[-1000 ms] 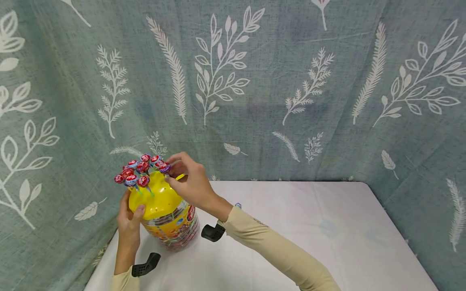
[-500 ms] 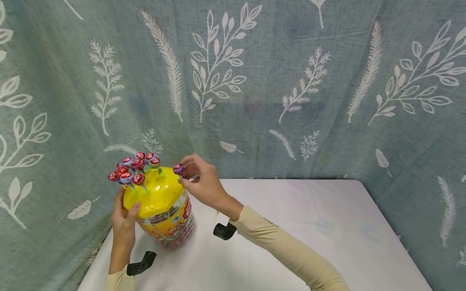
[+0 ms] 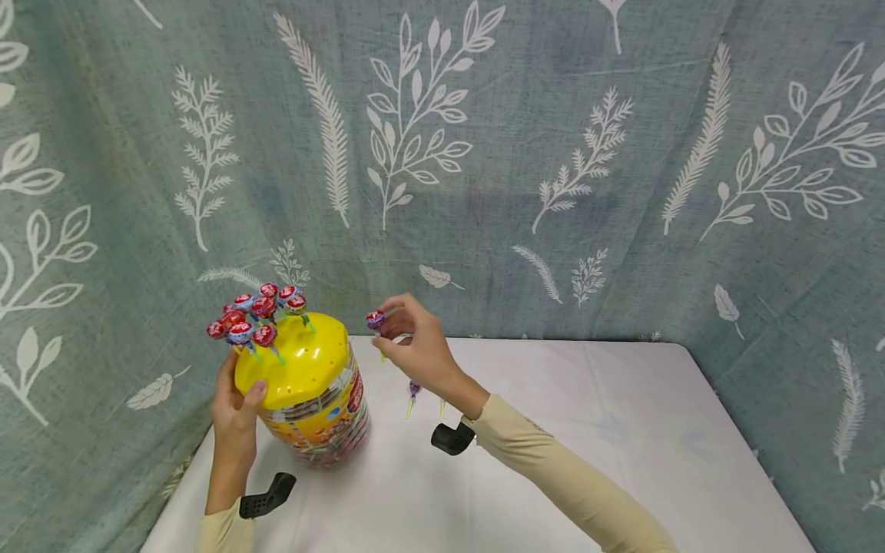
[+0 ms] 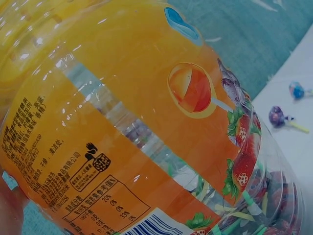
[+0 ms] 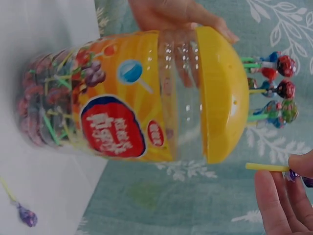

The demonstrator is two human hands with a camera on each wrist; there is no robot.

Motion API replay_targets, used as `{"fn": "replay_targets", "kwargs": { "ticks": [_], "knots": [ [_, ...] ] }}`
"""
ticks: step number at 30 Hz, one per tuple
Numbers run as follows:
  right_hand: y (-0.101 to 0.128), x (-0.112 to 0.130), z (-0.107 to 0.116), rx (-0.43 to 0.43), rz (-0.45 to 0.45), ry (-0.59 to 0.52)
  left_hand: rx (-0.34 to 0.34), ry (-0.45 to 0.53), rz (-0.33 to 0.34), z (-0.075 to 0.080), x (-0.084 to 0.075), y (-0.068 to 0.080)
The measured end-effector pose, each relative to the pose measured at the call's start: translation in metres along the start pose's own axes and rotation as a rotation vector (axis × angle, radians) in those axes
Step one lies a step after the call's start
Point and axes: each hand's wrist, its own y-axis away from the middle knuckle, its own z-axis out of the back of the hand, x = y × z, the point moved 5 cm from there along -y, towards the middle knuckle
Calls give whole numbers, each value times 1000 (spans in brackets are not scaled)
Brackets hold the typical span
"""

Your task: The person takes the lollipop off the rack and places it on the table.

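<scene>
The left hand grips the jar by its yellow lid. Lollies stick up from the lid. The right hand pinches one lolly beside the jar. Another lolly lies on the table.

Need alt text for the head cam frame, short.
A right hand pinches a lollipop beside a yellow-lidded candy jar steadied by the left hand. More lollipops stand in the lid; the jar sits on a white table.
</scene>
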Motion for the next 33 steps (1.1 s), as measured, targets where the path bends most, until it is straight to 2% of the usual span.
{"fn": "replay_targets", "kwargs": {
  "ticks": [4,12,14,21,33],
  "knots": [
    [7,11,8,5,-28,-19,-7,-7,11,1,-1,1],
    [14,-2,20,-3,-69,-58,-19,-18,19,1,-1,3],
    [17,-9,24,-14,-79,-66,-18,-15,19,1,-2,2],
    [24,-56,30,-71,-114,-68,-19,-27,19,1,-2,1],
    [48,-88,47,-171,-193,-17,-4,-16,11,-1,-2,2]
  ]
}}
